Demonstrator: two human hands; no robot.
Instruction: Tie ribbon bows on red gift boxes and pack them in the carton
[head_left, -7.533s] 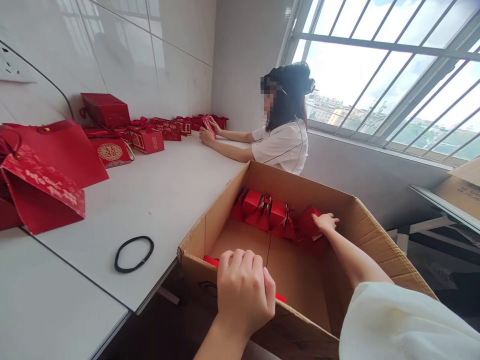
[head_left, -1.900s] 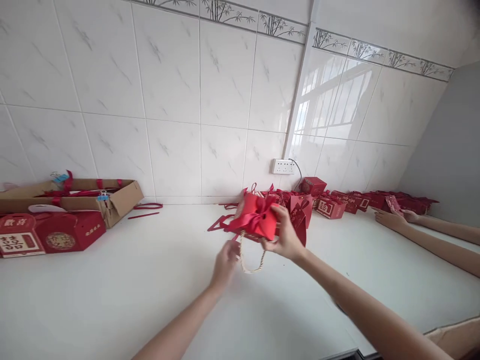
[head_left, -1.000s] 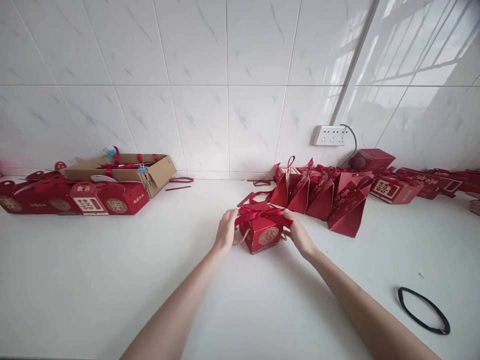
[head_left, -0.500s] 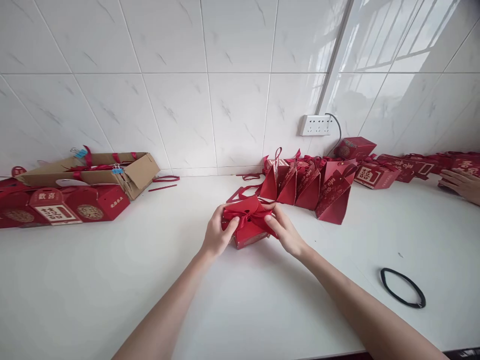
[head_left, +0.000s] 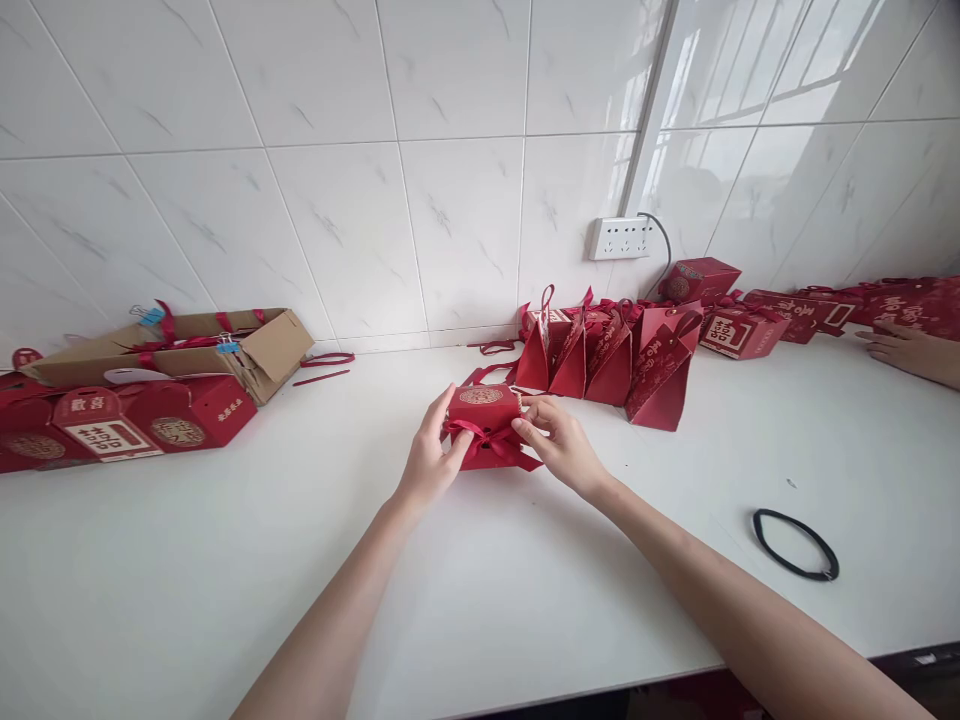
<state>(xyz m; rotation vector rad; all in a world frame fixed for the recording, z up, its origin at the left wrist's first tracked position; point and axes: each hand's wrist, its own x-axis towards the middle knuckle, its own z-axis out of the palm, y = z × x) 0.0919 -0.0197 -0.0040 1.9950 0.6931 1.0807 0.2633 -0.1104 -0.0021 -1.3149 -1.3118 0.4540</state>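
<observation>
Between my hands is a small red gift box (head_left: 485,397) with a round gold emblem on the face turned up. A red ribbon bow (head_left: 491,440) is tied on the side toward me. My left hand (head_left: 435,450) grips the box's left side, thumb by the bow. At the right side, my right hand (head_left: 559,445) has thumb and fingers closed on the box's edge near the bow's end. The box is tilted so its bow faces me; its underside and far side are hidden.
Red gift bags (head_left: 660,370) stand in a row behind, with more red boxes (head_left: 742,332) to their right. A cardboard tray (head_left: 277,350) and red boxes (head_left: 187,415) sit left. A black loop (head_left: 795,545) lies right. Another person's hand (head_left: 911,350) rests far right.
The gift box has been tipped toward me in my hands, so the bow now faces me and the gold emblem shows on top. The other person's hand has shifted slightly.
</observation>
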